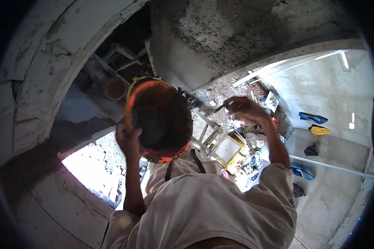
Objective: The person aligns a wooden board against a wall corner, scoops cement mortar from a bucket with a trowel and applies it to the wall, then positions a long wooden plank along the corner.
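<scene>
My left hand (129, 139) grips the side of an orange bucket (179, 154), fingers closed on its wall. The bucket is tilted so that its mouth faces me, and dark, wet-looking mortar (153, 124) coats the inside. To the right of it, my right hand (243, 108) is closed around a trowel (220, 108), of which only a thin dark part shows; the rest is blurred or hidden. Between trowel and bucket, a dark clump of mortar (189, 98) shows, smeared by motion, near the rough wall face.
A rough, partly plastered surface (220, 33) spans the top. At left are a concrete ledge (77, 110) and a second bucket (114, 89). Far below lie a yellow-framed box (227, 150) and clutter. Clothes (320, 130) hang along the right wall, near a long pipe (332, 166).
</scene>
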Tool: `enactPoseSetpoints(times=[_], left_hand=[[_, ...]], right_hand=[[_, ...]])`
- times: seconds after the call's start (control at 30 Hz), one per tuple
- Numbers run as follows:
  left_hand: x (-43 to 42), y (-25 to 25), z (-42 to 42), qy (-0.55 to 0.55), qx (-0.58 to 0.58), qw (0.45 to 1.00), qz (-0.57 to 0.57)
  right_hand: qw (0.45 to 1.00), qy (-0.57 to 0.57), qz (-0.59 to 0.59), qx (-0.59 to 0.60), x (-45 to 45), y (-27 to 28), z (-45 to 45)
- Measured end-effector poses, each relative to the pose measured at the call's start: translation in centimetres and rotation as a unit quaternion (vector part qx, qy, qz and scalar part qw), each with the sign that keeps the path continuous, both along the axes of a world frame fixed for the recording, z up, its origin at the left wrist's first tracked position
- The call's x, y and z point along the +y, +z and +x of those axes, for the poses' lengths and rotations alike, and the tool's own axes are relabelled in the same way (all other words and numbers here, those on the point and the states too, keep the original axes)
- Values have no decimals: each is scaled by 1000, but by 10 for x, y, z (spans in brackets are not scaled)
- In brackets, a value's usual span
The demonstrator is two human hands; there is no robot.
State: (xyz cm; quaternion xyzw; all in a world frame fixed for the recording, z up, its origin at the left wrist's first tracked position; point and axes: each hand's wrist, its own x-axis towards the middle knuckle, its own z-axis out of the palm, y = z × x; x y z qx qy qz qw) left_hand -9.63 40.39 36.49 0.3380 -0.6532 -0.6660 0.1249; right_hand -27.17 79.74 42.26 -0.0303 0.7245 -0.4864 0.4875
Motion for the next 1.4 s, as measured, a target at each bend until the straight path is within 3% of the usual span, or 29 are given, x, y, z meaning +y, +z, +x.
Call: enactPoseSetpoints(times=[0.03, 0.07, 0.1, 0.13, 0.2, 0.23, 0.3, 0.37, 0.4, 0.47, 0.53, 0.6, 0.67, 0.7, 0.77, 0.8, 0.87, 1.0, 1.07, 1.1, 1.13, 1.2, 1.23, 1.3, 1.4], left_hand=[[14, -2, -16, 11, 33, 999, -33], [19, -17, -28, -5, 6, 999, -54], [22, -44, -39, 3, 1, 1000, 21], [23, -51, -49, 2, 10, 1000, 18], [32, -57, -60, -21, 60, 998, 5], [36, -50, -63, -20, 56, 998, 7], [44, -22, -69, -36, 87, 996, 3], [51, 1, -75, -60, 113, 992, 2], [55, 14, -78, -84, 145, 986, -3], [64, 44, -76, -109, 141, 984, -28], [72, 68, -74, -142, 137, 978, -63], [81, 87, -72, -191, 244, 945, -105], [77, 99, -67, -238, 254, 925, -153], [71, 99, -65, -254, 255, 918, -168], [62, 112, -66, -252, 272, 904, -213], [58, 118, -66, -260, 274, 900, -217], [51, 125, -62, -243, 243, 928, -146], [43, 111, -60, -229, 257, 932, -115], [36, 102, -54, -222, 239, 940, -98], [31, 98, -51, -217, 222, 947, -79], [22, 93, -46, -214, 220, 948, -81], [7, 84, -39, -153, 126, 976, -89], [10, 86, -39, -115, 137, 983, -32], [3, 78, -38, -87, 132, 987, -21], [-13, 55, -34, -40, 120, 992, -2]], right_hand=[[984, 13, -133, 118, 23, 6, -16], [996, -71, -12, 58, 17, 71, -25], [989, -76, 0, 127, 24, 107, -28], [978, -78, 12, 196, 28, 138, -31], [869, 112, 200, 439, 5, 207, -17], [870, 114, 200, 435, 0, 207, -5], [650, 267, 333, 628, -11, 203, 21], [675, 288, 411, 541, -39, 170, 48], [615, 318, 359, 626, -32, 126, 53], [612, 297, 414, 605, -55, 79, 63], [551, 267, 449, 651, -70, 29, 57], [599, 229, 420, 642, -85, -1, 50], [531, 222, 382, 723, -103, -17, 52], [537, 209, 389, 719, -113, -14, 56], [613, 281, 396, 623, -126, -3, 58], [616, 272, 397, 623, -127, -5, 58], [791, 297, 301, 442, -128, -11, 57], [816, 411, 239, 329, -139, -31, 74], [849, 364, 88, 373, -142, -50, 87], [911, 179, -155, 338, -129, -128, 96], [911, 182, -158, 336, -132, -117, 96], [879, 301, 56, 364, -138, -64, 93], [879, 306, 56, 362, -140, -45, 90], [866, 309, 201, 338, -143, -13, 85], [856, 305, 223, 352, -141, 19, 78]])
